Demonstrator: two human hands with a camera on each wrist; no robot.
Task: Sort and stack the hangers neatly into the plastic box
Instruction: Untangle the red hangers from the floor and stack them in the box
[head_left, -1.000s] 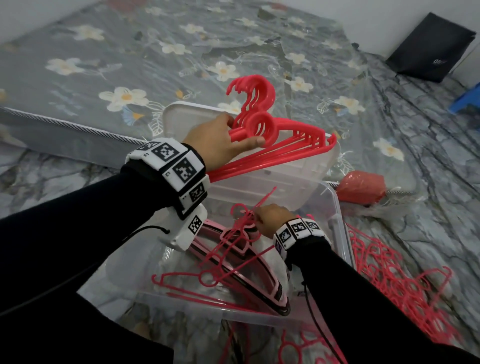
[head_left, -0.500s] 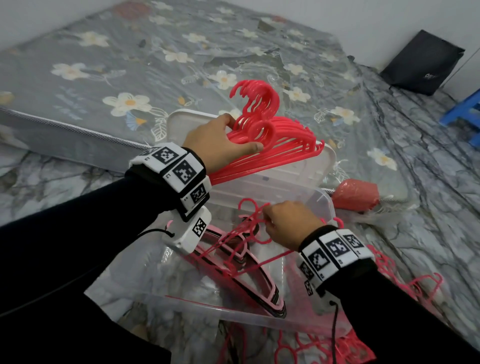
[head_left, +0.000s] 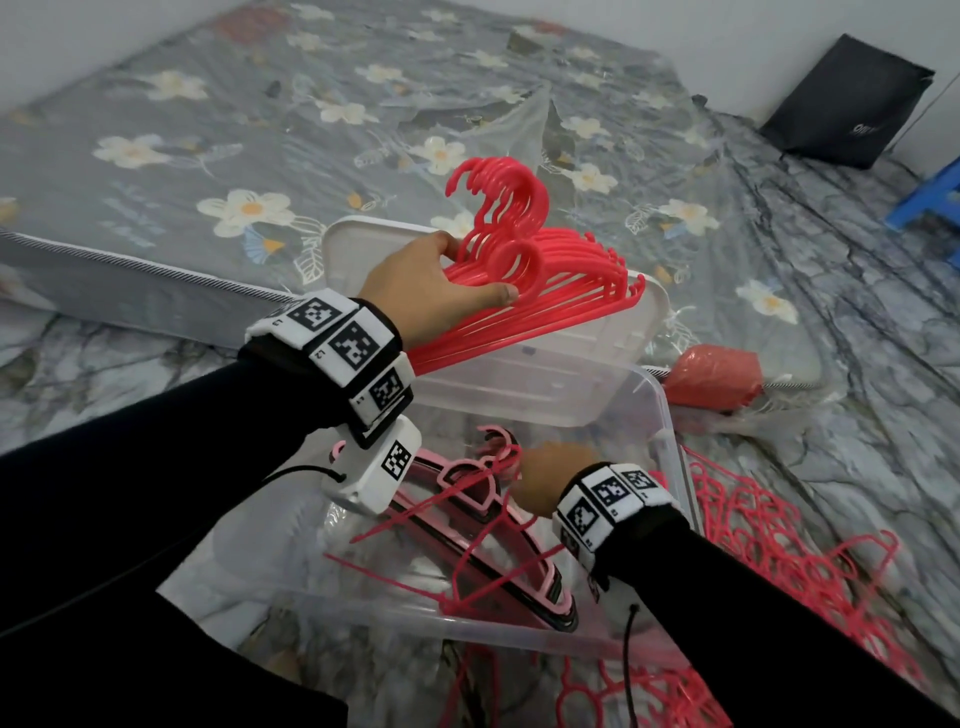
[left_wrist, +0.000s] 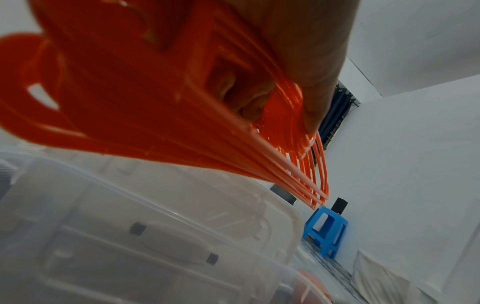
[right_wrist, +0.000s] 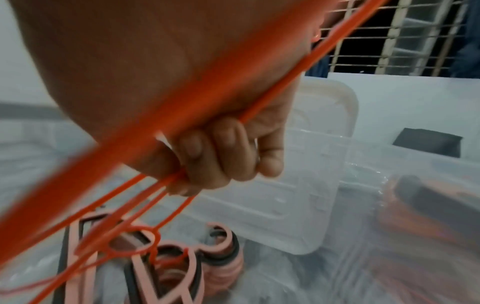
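My left hand grips a bundle of thick red hangers by their necks, held above the far end of the clear plastic box. From the left wrist view the same red hangers fan out under my fingers. Inside the box my right hand grips several thin red wire-like hangers; its curled fingers close round them. Beneath lies a stack of pink and black hangers, also seen as the pink stack in the right wrist view.
The box's lid leans at its far end against a flower-print mattress. A heap of thin red hangers lies on the floor right of the box. A red bundle, a black bag and a blue stool stand further off.
My right hand drew back toward me inside the box, pulling the thin hangers along over the pink stack. The left hand kept hold of the thick red bundle, which hardly shifted.
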